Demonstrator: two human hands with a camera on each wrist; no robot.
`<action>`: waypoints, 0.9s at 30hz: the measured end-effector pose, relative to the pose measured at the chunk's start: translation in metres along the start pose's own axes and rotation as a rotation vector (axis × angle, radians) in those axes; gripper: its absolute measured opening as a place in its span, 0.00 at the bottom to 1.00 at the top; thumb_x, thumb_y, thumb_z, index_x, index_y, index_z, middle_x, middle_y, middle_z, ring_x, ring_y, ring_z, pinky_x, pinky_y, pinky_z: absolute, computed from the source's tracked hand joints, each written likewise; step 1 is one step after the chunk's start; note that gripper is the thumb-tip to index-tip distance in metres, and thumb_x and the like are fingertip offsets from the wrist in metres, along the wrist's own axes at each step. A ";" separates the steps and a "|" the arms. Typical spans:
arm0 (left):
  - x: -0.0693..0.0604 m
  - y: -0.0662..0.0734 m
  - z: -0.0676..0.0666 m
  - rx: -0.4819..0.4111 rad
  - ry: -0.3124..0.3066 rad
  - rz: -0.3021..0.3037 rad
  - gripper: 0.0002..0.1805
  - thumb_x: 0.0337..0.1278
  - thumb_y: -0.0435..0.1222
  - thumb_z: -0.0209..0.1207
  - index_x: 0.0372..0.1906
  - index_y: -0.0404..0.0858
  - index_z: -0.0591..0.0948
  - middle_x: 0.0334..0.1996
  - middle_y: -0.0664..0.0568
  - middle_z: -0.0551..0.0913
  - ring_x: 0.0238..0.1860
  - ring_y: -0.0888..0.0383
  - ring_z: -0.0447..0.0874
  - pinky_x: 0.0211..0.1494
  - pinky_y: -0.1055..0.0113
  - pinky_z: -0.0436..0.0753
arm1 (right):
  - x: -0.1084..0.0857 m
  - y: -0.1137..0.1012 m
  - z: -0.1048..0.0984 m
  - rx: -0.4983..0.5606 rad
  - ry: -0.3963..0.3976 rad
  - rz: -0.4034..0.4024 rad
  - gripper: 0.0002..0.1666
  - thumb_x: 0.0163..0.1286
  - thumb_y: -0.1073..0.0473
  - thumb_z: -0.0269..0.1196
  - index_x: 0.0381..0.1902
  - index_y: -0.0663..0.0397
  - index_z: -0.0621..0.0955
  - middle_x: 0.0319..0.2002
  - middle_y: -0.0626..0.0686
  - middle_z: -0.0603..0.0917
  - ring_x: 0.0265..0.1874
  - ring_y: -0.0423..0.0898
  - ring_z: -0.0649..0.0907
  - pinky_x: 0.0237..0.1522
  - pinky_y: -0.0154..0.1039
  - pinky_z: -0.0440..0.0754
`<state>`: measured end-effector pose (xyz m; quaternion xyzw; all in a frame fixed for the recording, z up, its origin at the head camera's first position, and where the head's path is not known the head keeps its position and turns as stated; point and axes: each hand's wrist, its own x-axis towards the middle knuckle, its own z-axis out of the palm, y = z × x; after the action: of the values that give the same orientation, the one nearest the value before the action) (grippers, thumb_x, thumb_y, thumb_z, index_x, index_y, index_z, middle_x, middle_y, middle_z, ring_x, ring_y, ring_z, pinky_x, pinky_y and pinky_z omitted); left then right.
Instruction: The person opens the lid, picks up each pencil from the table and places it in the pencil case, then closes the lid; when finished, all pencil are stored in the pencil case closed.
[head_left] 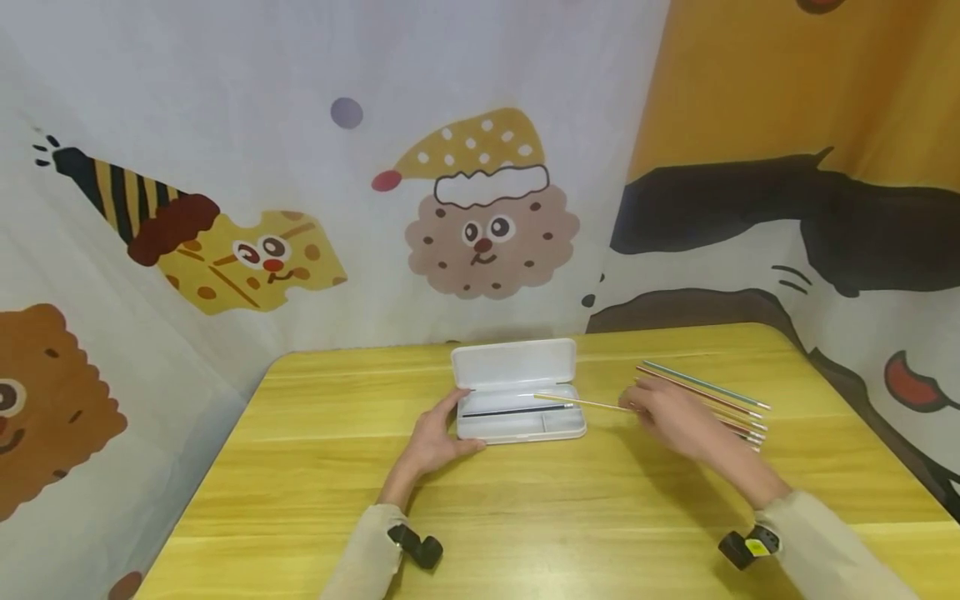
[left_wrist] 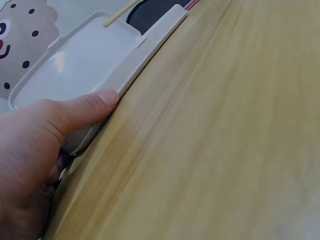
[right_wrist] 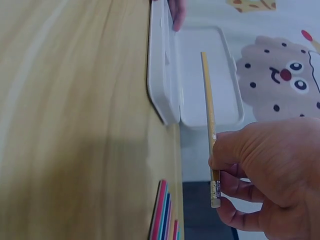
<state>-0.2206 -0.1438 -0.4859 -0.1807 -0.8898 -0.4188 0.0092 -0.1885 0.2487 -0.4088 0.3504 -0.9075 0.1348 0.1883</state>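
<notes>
A white pencil case (head_left: pixel 498 429) lies with its lid (head_left: pixel 513 364) raised, and one dark pencil (head_left: pixel 510 411) rests inside it. My left hand (head_left: pixel 435 437) grips the case's left end; in the left wrist view its thumb (left_wrist: pixel 102 100) presses on the front wall. Between the thumb and fingers of my right hand (head_left: pixel 671 414) is a yellow pencil (right_wrist: pixel 209 100), pinched near its eraser end. The pencil's far end reaches over the right part of the case, above the tray. Partly behind the right hand lie several loose pencils (head_left: pixel 720 390).
All of this is on a yellow wood-grain table (head_left: pixel 525 517). A printed curtain (head_left: pixel 360 250) hangs behind its back edge. Inside the case, a low divider (head_left: pixel 543 423) splits the front section. The loose pencils lie side by side at the right.
</notes>
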 end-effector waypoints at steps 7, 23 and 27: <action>0.000 0.000 0.000 0.019 0.002 -0.003 0.48 0.40 0.44 0.80 0.71 0.46 0.70 0.70 0.42 0.69 0.70 0.45 0.65 0.71 0.50 0.66 | 0.021 -0.007 0.004 0.018 -0.059 0.008 0.17 0.54 0.79 0.63 0.38 0.57 0.86 0.32 0.50 0.82 0.29 0.43 0.78 0.27 0.37 0.78; 0.003 0.003 0.006 0.014 0.002 -0.005 0.49 0.40 0.45 0.80 0.72 0.46 0.69 0.70 0.42 0.69 0.70 0.45 0.65 0.71 0.49 0.66 | 0.052 -0.011 0.020 0.005 -0.115 -0.047 0.17 0.53 0.78 0.64 0.38 0.57 0.86 0.31 0.51 0.81 0.27 0.45 0.79 0.23 0.32 0.74; 0.000 0.003 0.002 0.006 0.012 -0.016 0.49 0.39 0.44 0.80 0.71 0.45 0.70 0.70 0.41 0.70 0.70 0.44 0.66 0.70 0.48 0.67 | 0.063 -0.016 0.028 0.009 -0.128 -0.070 0.16 0.54 0.78 0.66 0.37 0.56 0.85 0.33 0.51 0.81 0.29 0.45 0.80 0.26 0.34 0.77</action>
<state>-0.2195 -0.1409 -0.4850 -0.1710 -0.8926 -0.4171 0.0115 -0.2274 0.1901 -0.4042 0.3906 -0.9042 0.1099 0.1330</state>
